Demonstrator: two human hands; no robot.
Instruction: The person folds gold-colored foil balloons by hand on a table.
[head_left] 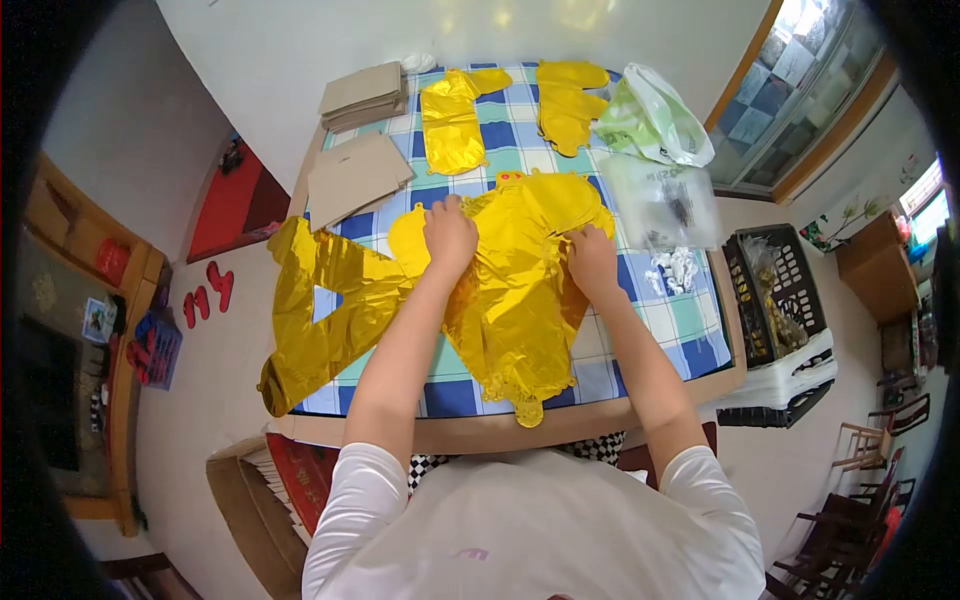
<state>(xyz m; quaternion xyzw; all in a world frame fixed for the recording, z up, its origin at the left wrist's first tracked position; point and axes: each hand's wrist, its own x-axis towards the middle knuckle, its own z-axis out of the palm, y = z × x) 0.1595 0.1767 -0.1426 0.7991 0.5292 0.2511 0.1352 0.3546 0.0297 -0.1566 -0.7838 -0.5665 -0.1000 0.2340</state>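
On checkered table (655, 320), big gold balloon (515, 300) lies flat, in middle. Both arms reach straight out. Left hand (449, 236) curled, pressing down on balloon top. Right hand (592, 262) curled, pinching balloon edge. More gold balloons (455, 120) lie farther back. Plastic bags (660, 195) beside right hand.

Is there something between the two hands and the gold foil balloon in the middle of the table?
Nothing visible. The left hand and the right hand both rest directly on the gold foil balloon, which lies flat on the checked tablecloth. The other gold balloons lie apart, farther up the table.
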